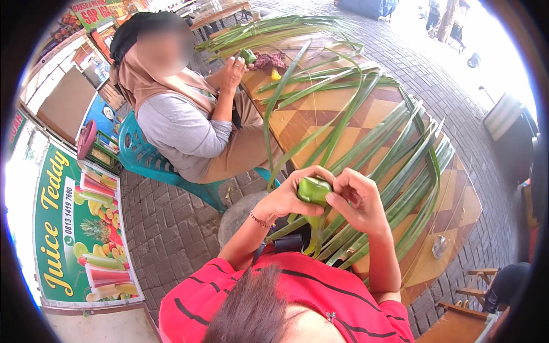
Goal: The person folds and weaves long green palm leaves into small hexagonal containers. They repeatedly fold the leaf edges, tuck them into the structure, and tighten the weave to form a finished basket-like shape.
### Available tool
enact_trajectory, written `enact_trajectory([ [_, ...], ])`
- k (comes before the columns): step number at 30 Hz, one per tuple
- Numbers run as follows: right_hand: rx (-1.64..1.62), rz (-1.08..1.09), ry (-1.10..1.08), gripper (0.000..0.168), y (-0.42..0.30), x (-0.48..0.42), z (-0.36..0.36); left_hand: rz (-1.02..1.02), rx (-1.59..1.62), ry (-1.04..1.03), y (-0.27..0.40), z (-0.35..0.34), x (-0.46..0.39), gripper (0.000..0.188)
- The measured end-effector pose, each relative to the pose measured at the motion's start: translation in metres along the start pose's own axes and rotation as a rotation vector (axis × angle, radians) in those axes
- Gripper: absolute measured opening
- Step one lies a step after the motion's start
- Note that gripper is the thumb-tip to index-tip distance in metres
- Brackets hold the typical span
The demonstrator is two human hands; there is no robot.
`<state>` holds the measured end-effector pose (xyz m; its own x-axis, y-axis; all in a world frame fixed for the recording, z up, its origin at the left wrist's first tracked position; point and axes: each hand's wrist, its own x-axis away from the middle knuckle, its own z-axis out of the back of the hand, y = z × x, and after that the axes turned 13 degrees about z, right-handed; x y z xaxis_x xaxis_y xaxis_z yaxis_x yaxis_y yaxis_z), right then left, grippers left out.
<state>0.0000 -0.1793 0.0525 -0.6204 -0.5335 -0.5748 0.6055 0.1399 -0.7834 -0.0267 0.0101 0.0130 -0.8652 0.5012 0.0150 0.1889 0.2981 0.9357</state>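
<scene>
A woven green palm-leaf pouch (314,191) sits between my two hands, above the near edge of the table. My left hand (296,193) is wrapped around its left side, with the thumb below. The thumb and fingers of my right hand (359,200) pinch at its right side. Strips of the same leaf hang down from the pouch towards my red shirt. Long green palm-leaf strips (399,158) lie across the table beyond and beside my hands, some looping up over the others.
A patterned wooden table (456,197) spreads ahead, with a small clear plastic piece (439,247) at its right. Another person (184,124) sits at left on a teal plastic chair (141,158), holding a similar green pouch (248,56). Behind it lies a dark red cloth (269,61).
</scene>
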Motion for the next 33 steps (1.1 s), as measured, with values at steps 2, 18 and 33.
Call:
enact_trajectory([
  [2, -0.200, -0.042, -0.091, 0.014, 0.004, 0.002, 0.007, -0.023, -0.110, -0.047, 0.006, 0.001, 0.002, 0.052],
  [18, 0.325, 0.062, 0.050, 0.010, -0.005, 0.000, -0.006, -0.468, -0.908, 0.570, -0.014, -0.021, -0.030, 0.050],
  [33, 0.267, 0.109, 0.101, 0.030, 0.002, -0.003, -0.006, -0.145, 0.256, 0.187, -0.007, -0.012, -0.015, 0.046],
])
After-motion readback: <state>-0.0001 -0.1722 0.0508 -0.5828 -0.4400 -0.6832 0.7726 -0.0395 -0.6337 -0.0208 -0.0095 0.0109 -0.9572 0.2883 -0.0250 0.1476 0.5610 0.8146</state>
